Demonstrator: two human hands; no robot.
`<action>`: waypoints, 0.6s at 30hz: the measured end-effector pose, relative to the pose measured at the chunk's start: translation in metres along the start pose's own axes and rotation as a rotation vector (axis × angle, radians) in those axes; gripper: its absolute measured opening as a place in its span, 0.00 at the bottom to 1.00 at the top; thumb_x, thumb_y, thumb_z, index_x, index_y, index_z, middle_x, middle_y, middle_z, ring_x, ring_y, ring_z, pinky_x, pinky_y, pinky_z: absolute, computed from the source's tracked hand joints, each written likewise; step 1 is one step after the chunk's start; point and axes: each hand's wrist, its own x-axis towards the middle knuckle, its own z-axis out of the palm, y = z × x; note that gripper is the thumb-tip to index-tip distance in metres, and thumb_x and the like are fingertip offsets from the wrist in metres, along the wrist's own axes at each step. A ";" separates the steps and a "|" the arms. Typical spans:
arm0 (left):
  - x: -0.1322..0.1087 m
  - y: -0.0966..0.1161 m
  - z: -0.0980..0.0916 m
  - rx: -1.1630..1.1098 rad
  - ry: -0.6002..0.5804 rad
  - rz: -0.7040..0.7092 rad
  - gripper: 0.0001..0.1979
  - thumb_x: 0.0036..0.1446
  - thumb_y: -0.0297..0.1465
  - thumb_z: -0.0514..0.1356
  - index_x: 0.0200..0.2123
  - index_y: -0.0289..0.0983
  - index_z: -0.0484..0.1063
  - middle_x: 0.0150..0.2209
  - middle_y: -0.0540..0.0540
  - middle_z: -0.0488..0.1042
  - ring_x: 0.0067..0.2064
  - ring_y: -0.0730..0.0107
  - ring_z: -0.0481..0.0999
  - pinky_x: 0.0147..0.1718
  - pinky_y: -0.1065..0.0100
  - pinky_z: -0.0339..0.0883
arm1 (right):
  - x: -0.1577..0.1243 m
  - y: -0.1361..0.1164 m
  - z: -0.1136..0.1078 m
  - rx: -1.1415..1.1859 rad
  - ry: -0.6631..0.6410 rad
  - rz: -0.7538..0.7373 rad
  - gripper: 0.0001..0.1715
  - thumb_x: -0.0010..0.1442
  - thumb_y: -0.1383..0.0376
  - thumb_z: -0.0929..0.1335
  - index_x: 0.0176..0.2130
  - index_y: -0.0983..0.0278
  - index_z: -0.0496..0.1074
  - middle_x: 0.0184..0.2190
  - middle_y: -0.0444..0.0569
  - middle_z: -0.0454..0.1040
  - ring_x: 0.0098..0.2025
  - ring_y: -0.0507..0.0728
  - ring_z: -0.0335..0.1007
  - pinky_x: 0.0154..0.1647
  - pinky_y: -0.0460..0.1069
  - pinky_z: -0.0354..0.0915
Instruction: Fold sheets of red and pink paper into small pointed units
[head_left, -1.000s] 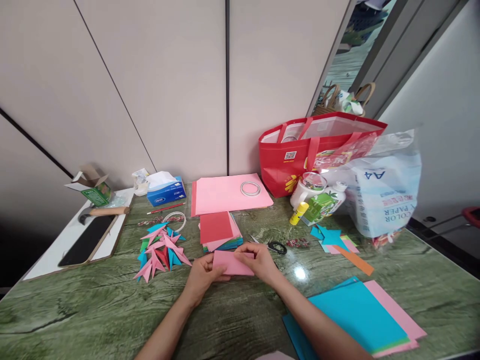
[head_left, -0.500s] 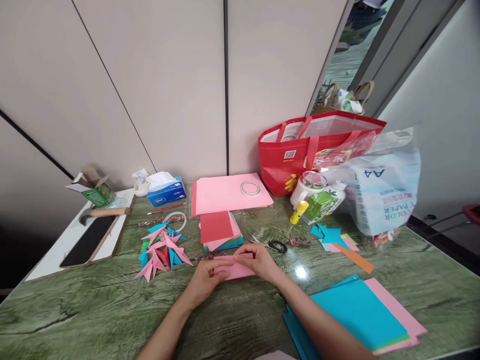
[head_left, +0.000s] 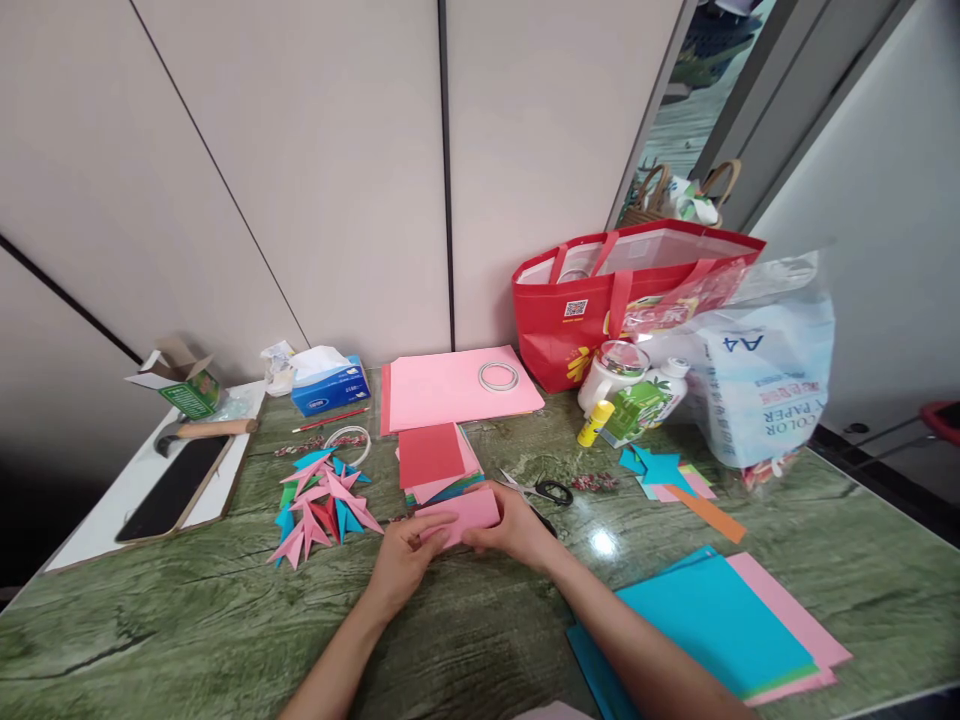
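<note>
A folded piece of pink paper (head_left: pixel 471 514) is held between both hands near the middle of the table. My left hand (head_left: pixel 409 558) pinches its left end, thumb in front. My right hand (head_left: pixel 511 530) grips the right end, with the thumb at the lower edge and fingers partly hidden behind. Just beyond lies a stack of small coloured squares (head_left: pixel 431 458), red on top. Black-handled scissors (head_left: pixel 553 491) rest to the right of the stack. Left of my hands sits a pile of folded pink, blue, red and green paper pieces (head_left: pixel 326 505).
Coloured sheets (head_left: pixel 712 610) lie at right front, pink sheets (head_left: pixel 442 385) by the wall. A glue stick (head_left: pixel 595 424), red bag (head_left: pixel 551 330) and A4 paper bag (head_left: pixel 772 370) stand back right. At left are a tissue box (head_left: pixel 330 388), hammer (head_left: pixel 217 428) and phone (head_left: pixel 176 490).
The pink paper has been tilted up off the table, its face now turned toward me. My right thumb has moved from the top of the paper to its lower edge.
</note>
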 end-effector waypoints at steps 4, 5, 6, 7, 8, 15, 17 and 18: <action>-0.001 -0.002 0.001 -0.066 0.009 -0.028 0.11 0.45 0.32 0.61 0.34 0.37 0.77 0.35 0.44 0.79 0.37 0.61 0.75 0.36 0.67 0.67 | 0.001 -0.002 -0.001 0.098 -0.024 0.027 0.23 0.35 0.64 0.74 0.34 0.67 0.68 0.22 0.41 0.71 0.19 0.48 0.63 0.20 0.45 0.64; -0.001 -0.002 0.001 -0.085 0.010 -0.041 0.12 0.45 0.32 0.61 0.34 0.36 0.77 0.35 0.43 0.79 0.36 0.61 0.75 0.34 0.67 0.67 | 0.001 -0.003 -0.002 0.112 -0.034 0.041 0.24 0.34 0.64 0.75 0.33 0.68 0.69 0.22 0.41 0.72 0.19 0.49 0.64 0.20 0.45 0.64; -0.001 -0.003 0.001 -0.102 0.009 -0.053 0.12 0.45 0.33 0.62 0.35 0.36 0.77 0.35 0.43 0.78 0.35 0.62 0.75 0.32 0.68 0.67 | 0.001 -0.004 -0.003 0.126 -0.046 0.056 0.24 0.33 0.63 0.75 0.32 0.68 0.70 0.23 0.42 0.72 0.19 0.49 0.64 0.21 0.45 0.64; -0.001 -0.004 0.002 -0.116 0.008 -0.062 0.12 0.45 0.33 0.62 0.35 0.35 0.77 0.35 0.42 0.78 0.34 0.62 0.75 0.31 0.69 0.67 | 0.001 -0.004 -0.004 0.140 -0.057 0.069 0.24 0.32 0.62 0.75 0.31 0.68 0.71 0.23 0.43 0.73 0.20 0.49 0.64 0.22 0.46 0.65; -0.001 -0.004 0.001 -0.127 0.005 -0.067 0.13 0.45 0.33 0.62 0.35 0.35 0.77 0.35 0.42 0.78 0.34 0.62 0.75 0.30 0.69 0.67 | 0.002 -0.005 -0.006 0.154 -0.066 0.077 0.24 0.31 0.61 0.76 0.31 0.68 0.71 0.24 0.43 0.73 0.20 0.50 0.65 0.22 0.46 0.65; 0.000 -0.005 -0.002 -0.149 0.042 -0.056 0.12 0.45 0.33 0.62 0.35 0.36 0.77 0.39 0.42 0.77 0.40 0.61 0.74 0.37 0.68 0.66 | 0.004 -0.005 -0.014 0.264 -0.128 0.108 0.28 0.30 0.58 0.76 0.33 0.69 0.73 0.23 0.46 0.75 0.24 0.52 0.71 0.29 0.49 0.68; 0.000 -0.004 -0.002 -0.146 0.054 -0.055 0.13 0.44 0.33 0.62 0.35 0.36 0.77 0.38 0.42 0.77 0.39 0.61 0.74 0.36 0.68 0.66 | 0.005 -0.003 -0.016 0.278 -0.116 0.128 0.28 0.29 0.57 0.76 0.31 0.70 0.74 0.22 0.47 0.75 0.23 0.53 0.71 0.29 0.50 0.68; 0.000 -0.004 -0.002 -0.149 0.057 -0.058 0.13 0.44 0.33 0.63 0.35 0.36 0.77 0.38 0.42 0.77 0.39 0.61 0.74 0.36 0.68 0.66 | 0.005 -0.002 -0.016 0.282 -0.110 0.136 0.28 0.29 0.56 0.76 0.30 0.70 0.74 0.22 0.48 0.75 0.23 0.54 0.72 0.29 0.50 0.68</action>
